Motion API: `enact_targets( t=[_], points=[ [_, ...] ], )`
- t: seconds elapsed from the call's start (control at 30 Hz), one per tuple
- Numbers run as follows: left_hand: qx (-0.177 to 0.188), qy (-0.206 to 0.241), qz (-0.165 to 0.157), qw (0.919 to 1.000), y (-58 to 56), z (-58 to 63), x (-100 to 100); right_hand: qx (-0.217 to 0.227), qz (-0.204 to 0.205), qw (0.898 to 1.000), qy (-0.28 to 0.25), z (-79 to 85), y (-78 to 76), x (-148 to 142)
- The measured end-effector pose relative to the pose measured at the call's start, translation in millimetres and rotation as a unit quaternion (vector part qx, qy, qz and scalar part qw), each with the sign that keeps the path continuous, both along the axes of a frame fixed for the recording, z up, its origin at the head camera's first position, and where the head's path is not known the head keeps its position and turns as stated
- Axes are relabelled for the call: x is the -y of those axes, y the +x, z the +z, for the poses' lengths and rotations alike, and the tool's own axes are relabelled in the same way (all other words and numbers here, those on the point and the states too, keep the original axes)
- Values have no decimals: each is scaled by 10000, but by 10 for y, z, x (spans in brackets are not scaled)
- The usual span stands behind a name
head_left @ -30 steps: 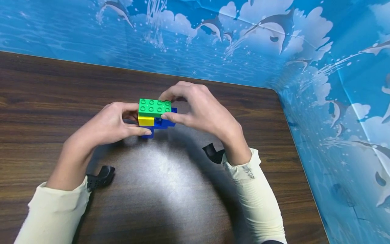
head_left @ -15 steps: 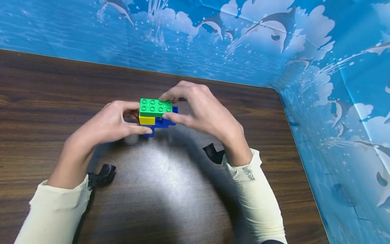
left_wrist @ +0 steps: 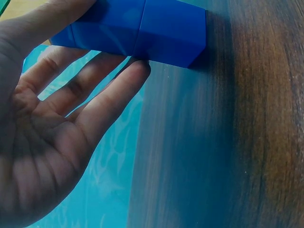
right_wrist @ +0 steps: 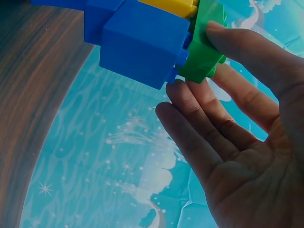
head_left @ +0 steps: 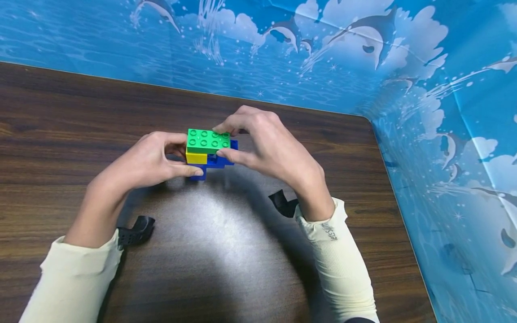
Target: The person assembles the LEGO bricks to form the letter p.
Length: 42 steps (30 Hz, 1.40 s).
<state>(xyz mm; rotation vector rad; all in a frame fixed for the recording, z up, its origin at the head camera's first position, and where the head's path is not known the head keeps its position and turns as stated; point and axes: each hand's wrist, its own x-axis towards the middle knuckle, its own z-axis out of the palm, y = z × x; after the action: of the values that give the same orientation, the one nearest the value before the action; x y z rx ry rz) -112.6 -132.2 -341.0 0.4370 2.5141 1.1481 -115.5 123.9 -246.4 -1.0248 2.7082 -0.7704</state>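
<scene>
Left hand (head_left: 141, 163): thumb and fingers pinch the left end of the brick stack (head_left: 208, 152). Thumb lies along the near side by the yellow brick (head_left: 195, 157); the other fingers go round the far side. Left wrist view shows fingertips (left_wrist: 135, 71) touching the underside edge of the blue bricks (left_wrist: 142, 28), palm open below them.

Right hand (head_left: 268, 150): pinches the right end of the stack. Thumb is on the near edge of the green brick (head_left: 208, 140), index curled over the far top corner. Right wrist view confirms it: thumb pressed on the green brick (right_wrist: 202, 47), remaining fingers (right_wrist: 190, 114) straight, tips just under the blue brick (right_wrist: 142, 42).

Stack layout: green 2x4 brick on top, studs up. Yellow brick under its left half, blue bricks under the right half and below. The lowest blue part looks to be on or just above the wooden surface (head_left: 226, 251); cannot tell whether it touches.

The stack sits mid-surface, between both hands, toward the far edge.

Both forearms are in cream sleeves (head_left: 339, 255), with black wrist straps (head_left: 135, 231) at the cuffs.

A blue dolphin-print backdrop (head_left: 282, 49) runs along the far and right edges of the surface.
</scene>
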Motion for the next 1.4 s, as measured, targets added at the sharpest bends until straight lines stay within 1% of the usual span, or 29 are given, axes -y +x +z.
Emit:
enact_targets(
  t=[0.27, 0.57, 0.77, 0.93, 1.03, 1.23, 1.4],
  points=[
    [77, -48, 34, 10000, -1, 9, -1, 53, -10, 10000, 67, 10, -13, 15],
    [113, -1, 122, 9999, -2, 12, -4, 233, 0, 9997, 109, 28, -33, 39],
    [122, 19, 87, 9999, 7, 12, 2, 268, 62, 9995, 166, 44, -39, 62],
    [132, 16, 22, 9999, 11, 12, 3, 309, 42, 9992, 250, 54, -46, 71],
    [137, 26, 35, 9999, 12, 10, -7, 332, 28, 9990, 292, 62, -53, 65],
    [143, 24, 38, 9999, 13, 9, -19, 433, -7, 9988, 215, 60, -72, 54],
    [217, 38, 106, 9997, 21, 5, -6, 493, -18, 9988, 24, 32, -83, 59]
  ],
)
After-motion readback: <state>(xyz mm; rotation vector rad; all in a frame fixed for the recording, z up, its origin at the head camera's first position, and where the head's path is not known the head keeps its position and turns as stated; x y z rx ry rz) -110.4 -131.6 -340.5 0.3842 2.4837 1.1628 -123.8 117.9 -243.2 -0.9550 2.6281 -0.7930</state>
